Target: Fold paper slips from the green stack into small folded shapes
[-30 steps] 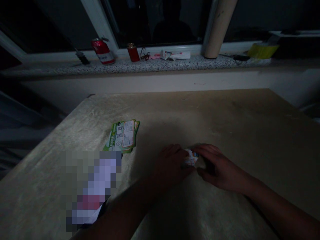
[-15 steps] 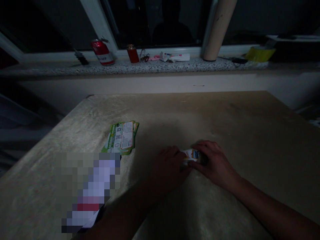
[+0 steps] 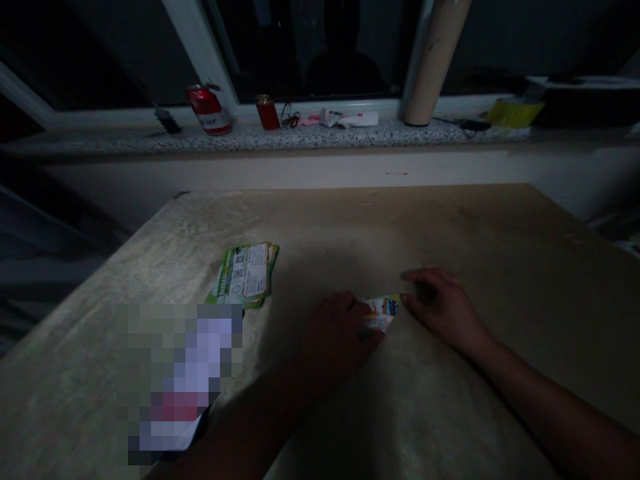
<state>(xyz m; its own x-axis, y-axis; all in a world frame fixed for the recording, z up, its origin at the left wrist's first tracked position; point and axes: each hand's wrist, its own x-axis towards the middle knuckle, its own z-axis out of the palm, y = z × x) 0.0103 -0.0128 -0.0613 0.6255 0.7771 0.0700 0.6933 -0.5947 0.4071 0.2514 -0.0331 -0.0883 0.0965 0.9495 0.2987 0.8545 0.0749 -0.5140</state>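
Left grip (image 3: 337, 333) covers one end of the small printed card (image 3: 383, 312) on the bench (image 3: 450, 233); pinching or only pressing, I cannot tell. My right grip (image 3: 445, 307) has just let go of the card's other end, thumb and forefinger now parted just beside its corner, so I judge the left alone steadies it. Its print is too blurred for me to read, as is that on the green-edged card stack (image 3: 247, 277), where I make out dark square blocks, and the red can's (image 3: 213, 113) pale-band lettering.
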